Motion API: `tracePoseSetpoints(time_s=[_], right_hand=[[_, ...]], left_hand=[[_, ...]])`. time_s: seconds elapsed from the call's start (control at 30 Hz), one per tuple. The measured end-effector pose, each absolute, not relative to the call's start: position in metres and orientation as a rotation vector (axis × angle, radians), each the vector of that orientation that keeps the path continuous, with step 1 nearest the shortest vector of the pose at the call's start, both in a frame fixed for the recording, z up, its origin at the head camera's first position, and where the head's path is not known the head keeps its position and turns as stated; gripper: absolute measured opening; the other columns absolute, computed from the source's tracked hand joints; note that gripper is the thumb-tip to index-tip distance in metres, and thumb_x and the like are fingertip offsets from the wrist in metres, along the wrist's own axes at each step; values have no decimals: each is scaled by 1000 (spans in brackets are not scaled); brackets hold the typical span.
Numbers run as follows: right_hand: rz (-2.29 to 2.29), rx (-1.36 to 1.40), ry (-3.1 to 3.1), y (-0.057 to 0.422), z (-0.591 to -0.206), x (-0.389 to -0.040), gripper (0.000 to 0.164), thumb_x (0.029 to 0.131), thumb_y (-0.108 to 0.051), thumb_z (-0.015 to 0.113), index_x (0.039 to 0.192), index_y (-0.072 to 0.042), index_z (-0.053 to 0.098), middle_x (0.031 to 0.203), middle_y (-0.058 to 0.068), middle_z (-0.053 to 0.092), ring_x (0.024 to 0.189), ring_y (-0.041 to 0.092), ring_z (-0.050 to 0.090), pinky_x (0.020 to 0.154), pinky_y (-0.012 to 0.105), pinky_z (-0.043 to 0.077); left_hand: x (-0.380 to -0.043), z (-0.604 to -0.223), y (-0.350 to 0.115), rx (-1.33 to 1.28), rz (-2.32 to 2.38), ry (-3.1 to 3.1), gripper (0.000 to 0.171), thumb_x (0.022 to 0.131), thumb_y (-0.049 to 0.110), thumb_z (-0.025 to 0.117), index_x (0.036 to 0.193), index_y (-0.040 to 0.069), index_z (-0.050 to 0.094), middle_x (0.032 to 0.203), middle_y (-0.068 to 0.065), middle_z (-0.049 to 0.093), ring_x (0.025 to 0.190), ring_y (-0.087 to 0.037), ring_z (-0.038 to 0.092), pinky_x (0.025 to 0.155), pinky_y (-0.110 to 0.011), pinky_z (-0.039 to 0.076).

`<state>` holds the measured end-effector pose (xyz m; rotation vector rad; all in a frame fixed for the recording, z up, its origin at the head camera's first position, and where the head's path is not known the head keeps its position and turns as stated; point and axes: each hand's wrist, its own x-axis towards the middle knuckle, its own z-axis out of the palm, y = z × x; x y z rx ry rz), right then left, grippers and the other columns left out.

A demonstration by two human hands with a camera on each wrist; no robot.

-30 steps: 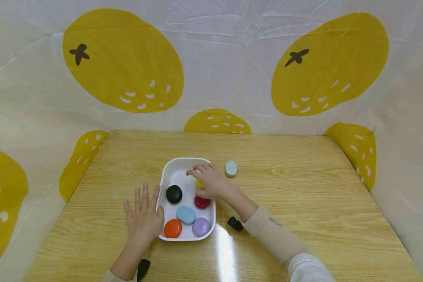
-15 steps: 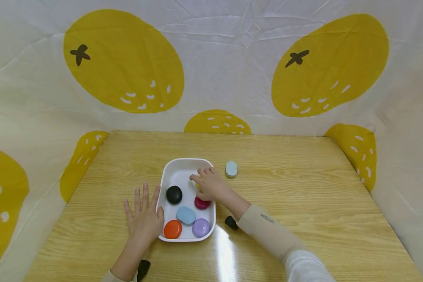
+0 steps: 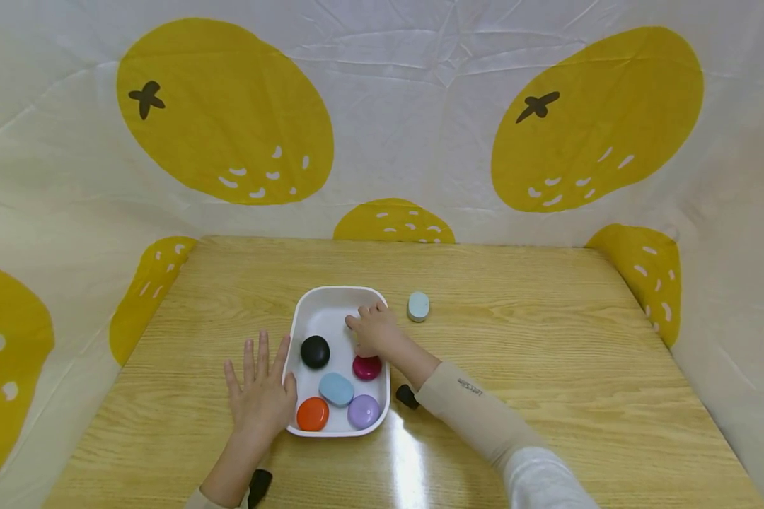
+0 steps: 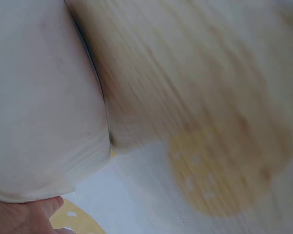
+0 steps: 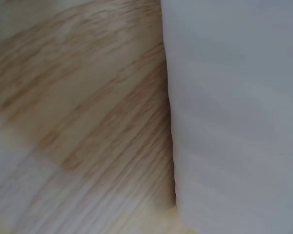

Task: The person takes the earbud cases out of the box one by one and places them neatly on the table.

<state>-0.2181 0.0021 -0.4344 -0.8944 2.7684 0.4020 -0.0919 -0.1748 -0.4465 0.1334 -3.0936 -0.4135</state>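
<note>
Step in hand: the person seems to be working at a piece in the far right of the white, rounded-corner tray [image 3: 327, 308], bracing it from the left.
Right hand: the right hand [image 3: 377, 332] is inside the tray, fingers bent downward; what lies beneath is hidden, so I can't tell whether it holds anything.
Left hand: the left hand [image 3: 259, 403] is spread wide, fingers straight, against the tray's left side, gripping nothing.
Pieces inside: a glossy crimson disc [image 3: 367, 368] just nearer than the right hand, a black round piece [image 3: 315, 352] left, a matte light-blue oval [image 3: 337, 389] nearer, an orange-red disc [image 3: 313, 414] near left, a lilac disc [image 3: 363, 411] near right.
Outside: a pale mint oval block [image 3: 418, 306] on the wooden table [image 3: 535, 318], right of the tray.
Next move calls for: I'd judge, a sure fingertip hold clear of the crimson disc.
</note>
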Motion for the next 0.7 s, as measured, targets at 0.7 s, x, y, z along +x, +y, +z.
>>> tracePoseSetpoints(time_s=[0.7], right_hand=[[159, -1087, 2912, 10, -444, -218, 37, 77, -28, 65, 113, -25, 56, 104, 3, 51, 104, 22, 47, 98, 45, 28]], left_hand=[[-92, -446, -174, 134, -429, -3096, 57, 93, 27, 38, 146, 14, 22, 152, -20, 2, 138, -37, -7, 104, -60, -12]])
